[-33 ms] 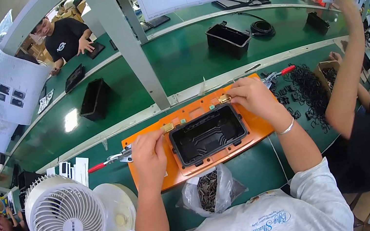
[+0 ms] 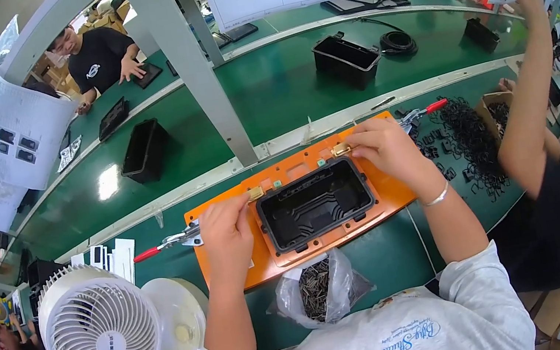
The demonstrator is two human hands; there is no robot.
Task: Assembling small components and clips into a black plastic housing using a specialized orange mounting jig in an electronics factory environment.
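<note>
A black open plastic box sits in an orange fixture on the green bench. My left hand is closed, its thumb and fingers pinching a small brass-coloured block at the box's far left corner. At the far right corner, my right hand pinches a similar brass-coloured block. Small green pieces show on the fixture beside both blocks. A red-handled toggle clamp lies left of my left hand, and another toggle clamp stands beyond my right hand.
In front of the fixture lies a plastic bag of small metal pins. A white fan stands at left. Black clips are heaped at right, near a co-worker's raised arm. Black boxes stand on the green conveyor behind a metal post.
Both of my hands stay at the brass-coloured blocks with hardly any movement. At right, the co-worker's raised arm has shifted slightly.
</note>
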